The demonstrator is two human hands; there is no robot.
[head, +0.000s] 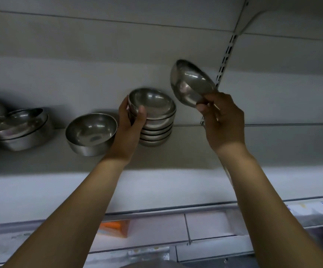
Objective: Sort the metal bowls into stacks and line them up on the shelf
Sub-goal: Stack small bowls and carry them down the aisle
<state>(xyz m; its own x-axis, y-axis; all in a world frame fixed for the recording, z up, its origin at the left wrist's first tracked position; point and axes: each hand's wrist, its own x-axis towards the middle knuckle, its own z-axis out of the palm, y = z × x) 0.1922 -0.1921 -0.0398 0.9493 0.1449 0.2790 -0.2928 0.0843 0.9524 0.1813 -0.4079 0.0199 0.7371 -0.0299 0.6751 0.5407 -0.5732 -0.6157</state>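
Steel all along the white shelf [195, 151]. At far left, a blurred pile of nested deep bowls [21, 130], tilted. Next, a single deep bowl [91, 132], upright, just beside the left hand [129, 128]. Left hand curled around the top of a stack of shallow bowls [156, 122] standing on the shelf, thumb over the front rim. To the right and higher, a loose shallow bowl [191, 82], tilted, in the air, pinched at its lower rim by the right hand [220, 120]. Behind, a slotted shelf upright [225, 59].

You had no writing you could read here. The white package [315, 211] on the lower shelf at the right edge carried some dark print, but it was too blurred to make out.
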